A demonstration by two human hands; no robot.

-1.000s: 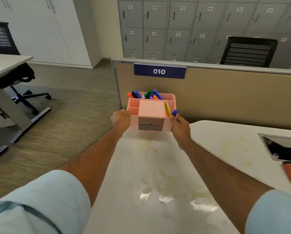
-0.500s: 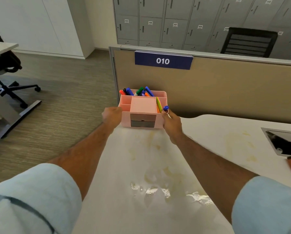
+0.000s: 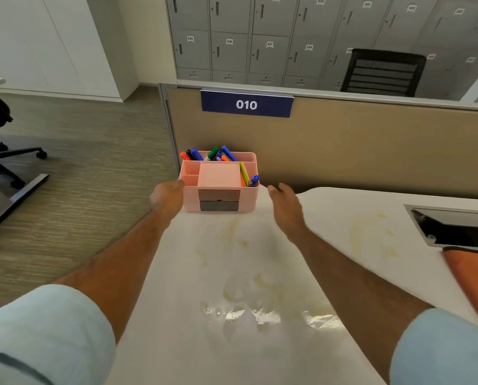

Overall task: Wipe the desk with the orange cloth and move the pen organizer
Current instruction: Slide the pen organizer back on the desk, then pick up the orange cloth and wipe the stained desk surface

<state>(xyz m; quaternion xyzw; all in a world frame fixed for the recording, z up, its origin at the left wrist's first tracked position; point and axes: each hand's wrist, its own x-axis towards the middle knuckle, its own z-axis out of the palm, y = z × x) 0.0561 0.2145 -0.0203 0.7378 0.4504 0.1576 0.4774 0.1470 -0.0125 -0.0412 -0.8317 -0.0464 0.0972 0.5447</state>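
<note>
The pink pen organizer (image 3: 218, 187), full of coloured markers, stands on the far left corner of the white desk (image 3: 329, 218), close to the tan partition. My left hand (image 3: 167, 194) is curled against its left wall, thumb on the rim. To the organizer's right, my right hand (image 3: 283, 201) hovers with its fingers apart and a small gap between them and the organizer. The orange cloth (image 3: 476, 279) lies at the desk's right edge, partly cut off by the frame. Yellowish stains (image 3: 232, 234) and a wet patch (image 3: 260, 315) mark the desk between my arms.
A grey cable hatch (image 3: 454, 226) is set into the desk at the right, just above the cloth. The partition (image 3: 371, 151) carries a blue "010" sign (image 3: 246, 104). The desk's left edge drops to carpet; an office chair base (image 3: 13, 159) stands at far left.
The organizer has come down onto the desk corner near the partition. My right hand has let go of it and moved off to the right, opening.
</note>
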